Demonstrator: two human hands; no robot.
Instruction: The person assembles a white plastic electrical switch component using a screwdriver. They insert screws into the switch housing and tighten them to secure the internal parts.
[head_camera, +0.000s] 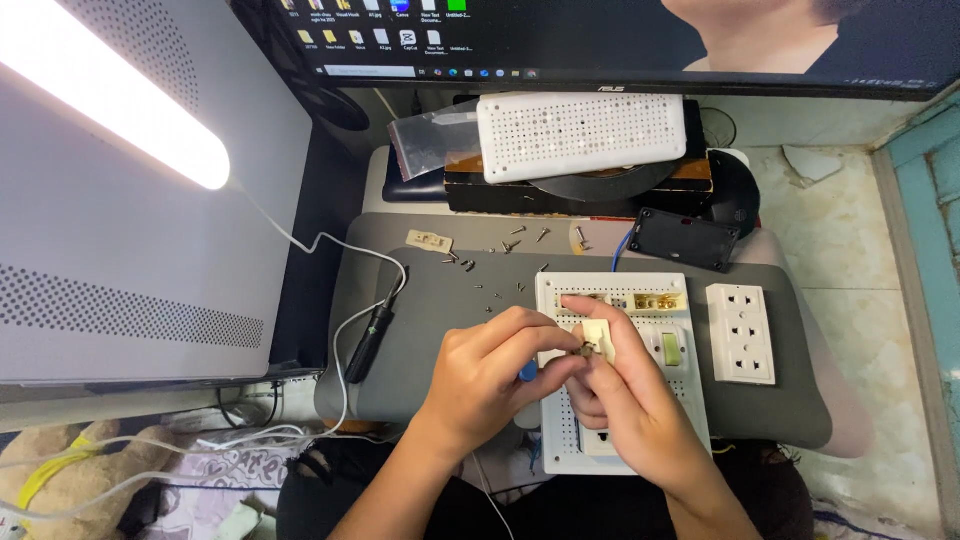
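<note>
**Both hands on a small switch part over the white board**

Left hand and right hand meet at mid-frame, just above the white board lying on the grey pad. Right fingers pinch a small cream switch, held upright-ish, thumb and index on its sides. Left fingers closed in a pinch at the switch's lower left edge, on sth small and dark – too small to tell what. A bit of blue handle shows under the left palm; can't tell if it's gripped or just lying there.

Board: perforated, w/ a brass strip near its top edge and a green-lit rocker at its right side, both clear of the hands.

Right of the board, touching the pad but apart from the board: a white socket plate w/ three outlets, face up.

Above the hands, loose screws scattered over the pad; a small cream plate near the pad's top left. A black box w/ a blue wire sits at the pad's top edge. Behind it, a 2nd white perforated panel on a dark stack, plastic bag to its left.

Left side: black tool on a white cable at the pad's edge, a lit lamp bar over a grey case. Monitor at top.
</note>
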